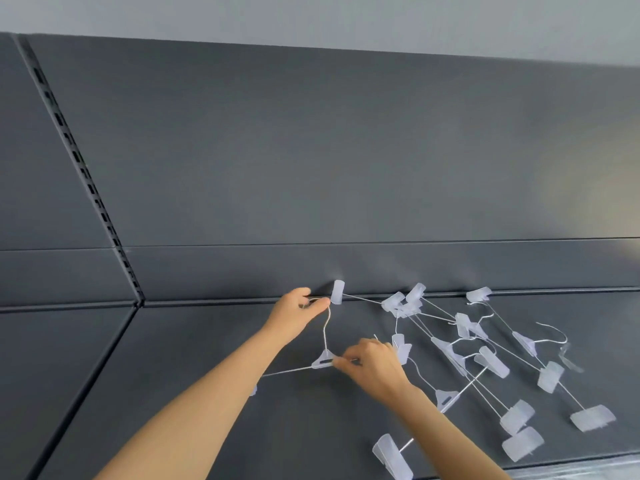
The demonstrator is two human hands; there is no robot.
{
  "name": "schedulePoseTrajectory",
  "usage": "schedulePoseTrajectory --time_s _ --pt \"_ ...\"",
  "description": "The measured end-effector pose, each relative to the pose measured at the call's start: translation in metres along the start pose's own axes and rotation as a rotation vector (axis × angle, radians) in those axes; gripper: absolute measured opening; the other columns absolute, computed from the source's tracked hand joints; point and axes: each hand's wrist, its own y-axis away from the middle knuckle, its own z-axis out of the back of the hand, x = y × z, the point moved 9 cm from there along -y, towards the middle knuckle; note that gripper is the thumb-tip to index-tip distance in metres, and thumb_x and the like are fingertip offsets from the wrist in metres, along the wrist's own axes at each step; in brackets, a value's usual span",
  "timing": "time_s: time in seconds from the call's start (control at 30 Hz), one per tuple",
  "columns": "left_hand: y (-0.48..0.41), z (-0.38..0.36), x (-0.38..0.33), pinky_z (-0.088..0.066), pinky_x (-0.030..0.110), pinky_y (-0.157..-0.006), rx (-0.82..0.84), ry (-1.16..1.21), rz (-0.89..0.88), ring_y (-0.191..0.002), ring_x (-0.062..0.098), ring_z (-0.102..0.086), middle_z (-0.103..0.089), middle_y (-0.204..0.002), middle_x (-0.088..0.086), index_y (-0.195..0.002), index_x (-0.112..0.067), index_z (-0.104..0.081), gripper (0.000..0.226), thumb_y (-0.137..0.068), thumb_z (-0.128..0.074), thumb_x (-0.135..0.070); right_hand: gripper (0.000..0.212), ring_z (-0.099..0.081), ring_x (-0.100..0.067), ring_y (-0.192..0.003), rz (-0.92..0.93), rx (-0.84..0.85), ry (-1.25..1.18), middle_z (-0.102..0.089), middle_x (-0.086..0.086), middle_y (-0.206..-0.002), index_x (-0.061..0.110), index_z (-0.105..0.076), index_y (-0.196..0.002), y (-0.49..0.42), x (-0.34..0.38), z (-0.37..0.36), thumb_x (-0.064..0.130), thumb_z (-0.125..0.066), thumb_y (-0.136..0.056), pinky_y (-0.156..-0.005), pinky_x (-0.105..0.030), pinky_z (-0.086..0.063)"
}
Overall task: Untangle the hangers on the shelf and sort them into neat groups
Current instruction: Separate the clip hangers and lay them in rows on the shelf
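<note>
Pinching hanger [321, 361] — left hand [294, 313] at hook, right hand [374, 365] seemingly centre.

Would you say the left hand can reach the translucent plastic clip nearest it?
Probably yes: the translucent plastic clip stands beside the left hand, nothing between, though that hand grips a wire hook.

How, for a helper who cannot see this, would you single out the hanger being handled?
On the dark grey shelf, look left of the tangled hangers. That hanger has its wire hook pinched by the left hand, its clear centre by the right hand; no other is held.
</note>
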Motion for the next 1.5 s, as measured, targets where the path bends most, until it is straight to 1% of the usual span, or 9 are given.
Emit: schedulePoseTrajectory --time_s 0.13,0.33,0.47,0.57,0.7,1.03,1.17,1.4,1.5 --pt "0.018 0.015 0.018 -0.035 0.027 -0.086 -0.244 -0.313 -0.097 -0.112 0.019 -0.044 -0.049 -0.113 0.001 -0.115 -0.010 -0.049 0.036 -0.087 -0.059 -0.030 0.039 -0.047 -0.024 -0.074 -0.083 0.066 -0.064 -0.045 0.004 -0.059 0.018 -0.056 -0.060 -0.010 -0.010 -0.008 0.041 -0.050 -0.089 -0.068 -0.028 -0.029" --pt "0.029 -0.026 0.039 -0.042 0.030 -0.088 -0.036 -0.539 -0.239 -0.105 0.018 -0.054 -0.059 -0.109 -0.001 -0.115 -0.018 -0.056 0.026 -0.090 -0.054 -0.026 0.018 -0.046 -0.023 -0.090 -0.007 0.050 -0.112 -0.047 0.001 -0.081 0.009 -0.062 -0.092 -0.016 0.001 -0.017 0.020 -0.048 -0.090 -0.079 -0.033 -0.039" --pt "0.021 -0.021 0.043 -0.040 0.027 -0.076 -0.038 -0.466 -0.252 -0.090 0.018 -0.054 -0.055 -0.087 -0.003 -0.109 -0.019 -0.063 0.021 -0.089 -0.055 -0.016 0.024 -0.051 -0.022 -0.104 -0.009 -0.130 -0.155 -0.058 -0.003 -0.110 0.008 -0.063 -0.108 -0.001 -0.015 0.014 0.012 -0.048 -0.090 -0.087 -0.026 -0.040" --pt "0.015 -0.008 0.049 -0.035 0.024 -0.066 -0.076 -0.409 -0.245 -0.071 0.012 -0.046 -0.045 -0.070 -0.011 -0.102 -0.017 -0.066 0.019 -0.087 -0.057 -0.011 0.019 -0.056 -0.024 -0.094 -0.118 -0.252 -0.117 -0.063 -0.006 -0.099 0.005 -0.067 -0.096 0.017 -0.060 0.045 0.007 -0.050 -0.087 -0.077 -0.030 -0.043" --pt "0.009 0.004 0.053 -0.041 0.029 -0.071 -0.096 -0.431 -0.223 -0.078 0.018 -0.051 -0.052 -0.077 -0.004 -0.103 -0.017 -0.067 0.021 -0.086 -0.058 -0.009 0.015 -0.058 -0.030 -0.083 -0.300 -0.151 0.036 -0.063 -0.009 -0.086 0.006 -0.063 -0.079 0.034 -0.111 0.046 0.012 -0.049 -0.083 -0.075 -0.037 -0.049" --pt "0.004 0.003 0.055 -0.039 0.034 -0.070 -0.075 -0.445 -0.160 -0.078 0.027 -0.052 -0.052 -0.078 0.005 -0.093 -0.007 -0.067 0.013 -0.087 -0.056 -0.008 0.045 -0.049 -0.020 -0.114 -0.146 0.162 0.132 -0.054 -0.001 -0.116 0.019 -0.055 -0.121 0.063 -0.117 0.028 0.011 -0.048 -0.077 -0.100 -0.027 -0.037" --pt "0.007 0.006 0.060 -0.038 0.033 -0.068 -0.078 -0.405 -0.146 -0.074 0.029 -0.051 -0.052 -0.075 0.010 -0.087 0.003 -0.066 0.012 -0.084 -0.057 -0.005 0.045 -0.052 -0.022 -0.109 -0.086 0.255 0.230 -0.059 -0.002 -0.111 0.020 -0.053 -0.120 0.059 -0.112 0.021 0.015 -0.049 -0.075 -0.095 -0.028 -0.038" --pt "0.013 0.019 0.061 -0.034 0.009 -0.060 -0.072 -0.241 -0.098 -0.068 0.007 -0.051 -0.053 -0.073 -0.006 -0.101 -0.010 -0.070 0.019 -0.085 -0.061 -0.005 0.034 -0.048 -0.012 -0.077 -0.153 0.313 -0.097 -0.047 0.013 -0.082 0.032 -0.048 -0.101 0.052 -0.099 0.022 0.016 -0.065 -0.077 -0.070 -0.018 -0.040" --pt "0.016 0.031 0.061 -0.045 0.025 -0.075 -0.102 -0.170 -0.068 -0.082 0.025 -0.060 -0.067 -0.082 0.006 -0.100 -0.011 -0.071 0.020 -0.083 -0.063 -0.005 0.035 -0.047 -0.011 -0.073 -0.155 0.258 -0.124 -0.049 0.003 -0.086 0.030 -0.046 -0.103 0.043 -0.092 0.025 0.016 -0.065 -0.078 -0.068 -0.020 -0.041"
